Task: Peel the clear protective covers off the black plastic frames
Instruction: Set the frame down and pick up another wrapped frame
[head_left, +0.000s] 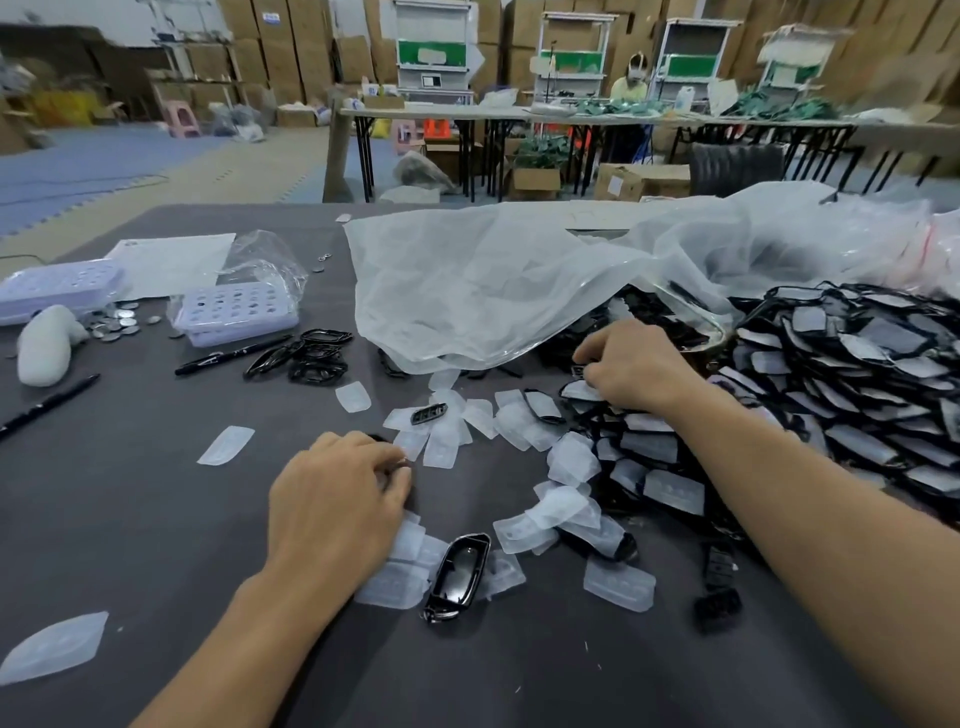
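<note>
Just under right-hand fingers, covered frame

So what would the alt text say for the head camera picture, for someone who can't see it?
A person's right hand reaches into a big pile of black frames with clear covers on, while the left hand rests on the grey table among peeled covers. A clear plastic bag lies behind.
</note>
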